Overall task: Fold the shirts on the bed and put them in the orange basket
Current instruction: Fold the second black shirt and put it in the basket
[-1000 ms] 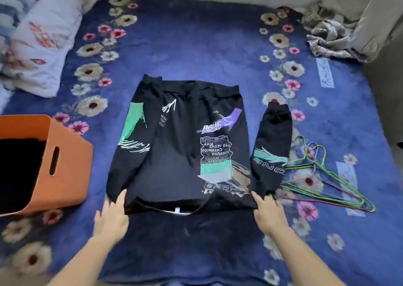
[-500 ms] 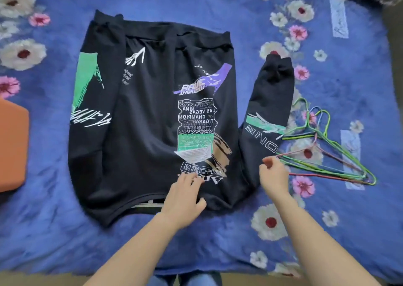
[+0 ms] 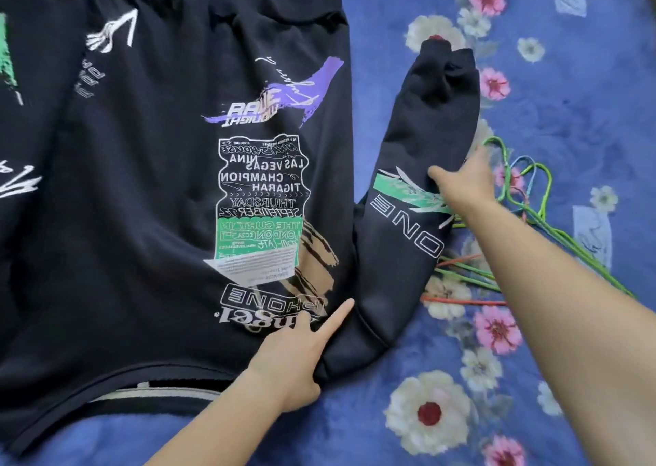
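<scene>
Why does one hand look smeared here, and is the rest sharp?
Head view: the right hand on the sleeve of the black shirt is smeared, likely motion blur; head view: the left hand and the print are crisp; light is soft and even, with no glare.

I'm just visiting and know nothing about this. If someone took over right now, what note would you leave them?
Left hand: open, fingers straight, pressing the black printed long-sleeved shirt near its shoulder.
Right hand: on the shirt's outstretched sleeve; blurred, grip unclear.
Shirt lies spread on the blue floral bed cover, coloured wire hangers beside the sleeve; orange basket out of view.
Done: shirt spread flat. Left: fold it, put it in the basket.
</scene>
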`<act>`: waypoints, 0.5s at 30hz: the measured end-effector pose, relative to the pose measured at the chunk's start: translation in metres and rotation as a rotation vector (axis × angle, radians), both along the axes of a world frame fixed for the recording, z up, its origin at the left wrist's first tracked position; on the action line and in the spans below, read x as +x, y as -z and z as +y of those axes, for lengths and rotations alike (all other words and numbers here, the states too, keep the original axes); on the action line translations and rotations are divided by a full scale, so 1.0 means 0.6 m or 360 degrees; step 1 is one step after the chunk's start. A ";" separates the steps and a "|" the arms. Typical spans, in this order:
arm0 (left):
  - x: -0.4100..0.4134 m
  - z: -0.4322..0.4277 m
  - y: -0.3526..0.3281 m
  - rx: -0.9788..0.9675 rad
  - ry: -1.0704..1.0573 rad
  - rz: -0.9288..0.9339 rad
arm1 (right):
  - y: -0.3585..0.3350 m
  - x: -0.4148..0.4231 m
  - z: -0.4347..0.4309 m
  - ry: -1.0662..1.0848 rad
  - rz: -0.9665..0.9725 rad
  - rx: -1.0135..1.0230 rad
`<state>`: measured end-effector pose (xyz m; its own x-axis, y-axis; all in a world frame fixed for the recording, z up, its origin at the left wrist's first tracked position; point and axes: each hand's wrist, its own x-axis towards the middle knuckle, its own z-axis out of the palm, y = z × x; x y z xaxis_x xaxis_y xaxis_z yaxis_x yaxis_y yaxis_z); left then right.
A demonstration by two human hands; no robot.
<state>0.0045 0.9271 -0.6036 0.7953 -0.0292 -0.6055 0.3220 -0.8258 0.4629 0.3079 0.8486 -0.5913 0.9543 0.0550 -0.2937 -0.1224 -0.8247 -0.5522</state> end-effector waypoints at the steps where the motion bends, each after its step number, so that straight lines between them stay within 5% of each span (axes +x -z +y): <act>1: 0.003 0.000 0.003 -0.0022 -0.0006 -0.0003 | 0.005 0.008 0.011 0.0126 0.0056 0.0094; 6: 0.007 0.008 0.005 -0.0150 -0.0055 0.0019 | -0.068 0.017 0.016 0.0554 0.0876 0.1226; 9: 0.014 -0.005 -0.007 -0.0160 0.0039 0.0046 | -0.119 0.002 -0.057 0.0679 0.0829 0.1719; 15: 0.025 -0.027 -0.037 -0.0180 0.0184 0.0195 | -0.196 -0.057 -0.092 0.0889 0.0492 0.2040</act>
<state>0.0198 0.9107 -0.5812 0.7035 -0.1893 -0.6850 0.2877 -0.8055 0.5180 0.2738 0.7934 -0.4739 0.8468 0.0817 -0.5255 -0.5093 0.4094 -0.7570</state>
